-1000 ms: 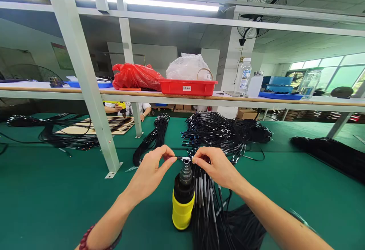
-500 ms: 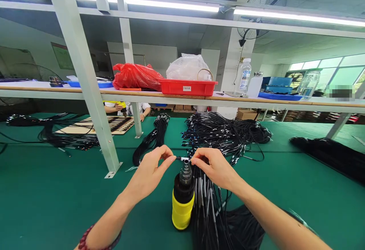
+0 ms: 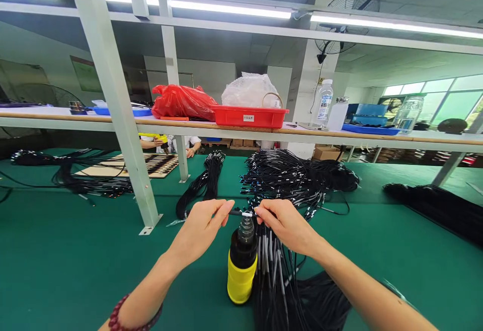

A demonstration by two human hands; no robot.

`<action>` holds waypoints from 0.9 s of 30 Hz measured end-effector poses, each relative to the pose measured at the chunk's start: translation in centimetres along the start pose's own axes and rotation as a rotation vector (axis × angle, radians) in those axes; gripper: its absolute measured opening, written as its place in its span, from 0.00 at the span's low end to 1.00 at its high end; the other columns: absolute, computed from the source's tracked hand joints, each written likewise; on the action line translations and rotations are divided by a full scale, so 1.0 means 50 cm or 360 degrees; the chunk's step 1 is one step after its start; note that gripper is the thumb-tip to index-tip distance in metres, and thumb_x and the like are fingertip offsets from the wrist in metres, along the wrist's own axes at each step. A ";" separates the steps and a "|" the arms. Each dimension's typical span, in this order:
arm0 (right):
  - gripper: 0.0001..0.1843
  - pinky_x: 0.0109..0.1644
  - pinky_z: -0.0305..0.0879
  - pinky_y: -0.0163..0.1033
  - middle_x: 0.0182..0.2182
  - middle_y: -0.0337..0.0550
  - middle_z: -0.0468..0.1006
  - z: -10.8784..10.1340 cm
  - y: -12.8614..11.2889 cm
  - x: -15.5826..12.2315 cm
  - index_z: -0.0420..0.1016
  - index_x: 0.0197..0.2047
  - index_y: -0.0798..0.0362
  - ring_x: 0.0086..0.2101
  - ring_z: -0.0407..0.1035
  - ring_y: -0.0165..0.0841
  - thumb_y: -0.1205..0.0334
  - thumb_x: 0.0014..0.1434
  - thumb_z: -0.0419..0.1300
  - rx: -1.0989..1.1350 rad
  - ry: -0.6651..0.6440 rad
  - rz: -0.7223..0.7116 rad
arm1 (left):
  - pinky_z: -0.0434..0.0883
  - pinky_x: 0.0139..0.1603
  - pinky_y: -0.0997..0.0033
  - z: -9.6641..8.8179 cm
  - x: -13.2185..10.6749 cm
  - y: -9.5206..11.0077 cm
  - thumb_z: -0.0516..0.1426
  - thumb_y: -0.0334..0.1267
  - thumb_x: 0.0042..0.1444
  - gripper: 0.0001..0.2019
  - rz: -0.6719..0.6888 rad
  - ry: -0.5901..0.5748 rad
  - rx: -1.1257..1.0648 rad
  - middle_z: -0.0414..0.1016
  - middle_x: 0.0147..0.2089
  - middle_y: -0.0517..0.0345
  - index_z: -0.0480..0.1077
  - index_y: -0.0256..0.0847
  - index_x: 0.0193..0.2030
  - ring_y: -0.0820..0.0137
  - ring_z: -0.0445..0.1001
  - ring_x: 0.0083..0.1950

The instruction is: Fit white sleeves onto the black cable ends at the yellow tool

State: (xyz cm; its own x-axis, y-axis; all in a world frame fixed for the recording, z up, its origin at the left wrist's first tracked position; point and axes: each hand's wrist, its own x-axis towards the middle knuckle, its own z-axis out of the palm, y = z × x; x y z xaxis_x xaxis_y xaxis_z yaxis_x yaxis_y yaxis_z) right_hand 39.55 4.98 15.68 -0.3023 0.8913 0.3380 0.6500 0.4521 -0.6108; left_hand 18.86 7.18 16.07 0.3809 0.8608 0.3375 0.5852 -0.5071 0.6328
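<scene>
A thin black cable with a short white section (image 3: 247,214) stretches level between my two hands. My left hand (image 3: 206,225) pinches its left part between thumb and fingers. On the other side, my right hand (image 3: 285,224) pinches the cable just past the white section. Directly below stands a yellow and black heat gun (image 3: 242,275), upright, its nozzle (image 3: 246,228) pointing up at the white section. Whether nozzle and cable touch, I cannot tell. Beside the gun, a bundle of black cables with grey sleeves (image 3: 277,265) runs toward me, partly under my right forearm.
More black cable bundles lie on the green table (image 3: 75,270): a large pile (image 3: 298,170), a looped bunch (image 3: 206,180) and one at right (image 3: 437,205). A white post (image 3: 132,160) supports the shelf holding a red bin (image 3: 249,117). Behind it, another person's hand (image 3: 194,147) shows.
Both hands have come down slightly with the cable, which stays over the nozzle. The view has shifted a little; the heat gun stands in the same place.
</scene>
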 end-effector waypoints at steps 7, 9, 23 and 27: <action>0.19 0.29 0.50 0.32 0.22 0.33 0.69 -0.003 -0.006 -0.008 0.71 0.27 0.54 0.24 0.58 0.25 0.59 0.67 0.48 0.0019 0.0043 -0.0027 | 0.56 0.31 0.74 -0.006 -0.011 0.008 0.46 0.50 0.65 0.20 0.0000 -0.0022 -0.0152 0.61 0.26 0.66 0.61 0.41 0.26 0.72 0.59 0.29; 0.17 0.31 0.52 0.32 0.24 0.34 0.73 -0.005 -0.011 -0.016 0.74 0.31 0.53 0.26 0.61 0.26 0.59 0.67 0.49 0.0070 0.0018 -0.0052 | 0.58 0.33 0.75 -0.009 -0.021 0.010 0.48 0.49 0.64 0.16 -0.0008 -0.0025 -0.0237 0.63 0.29 0.66 0.63 0.42 0.29 0.72 0.61 0.32; 0.09 0.32 0.58 0.32 0.27 0.38 0.73 0.027 -0.035 -0.106 0.73 0.30 0.53 0.29 0.66 0.29 0.66 0.61 0.56 -0.0003 0.0233 -0.0110 | 0.64 0.32 0.76 0.023 -0.129 0.004 0.44 0.52 0.64 0.15 -0.0123 -0.0028 -0.0054 0.69 0.36 0.61 0.64 0.47 0.36 0.69 0.66 0.34; 0.08 0.28 0.60 0.31 0.25 0.40 0.73 0.053 -0.025 -0.121 0.72 0.30 0.53 0.27 0.67 0.29 0.68 0.60 0.55 -0.0131 0.0429 -0.0388 | 0.65 0.30 0.77 0.044 -0.146 -0.012 0.44 0.53 0.63 0.17 -0.0052 0.0135 -0.0061 0.69 0.30 0.62 0.65 0.47 0.32 0.70 0.67 0.30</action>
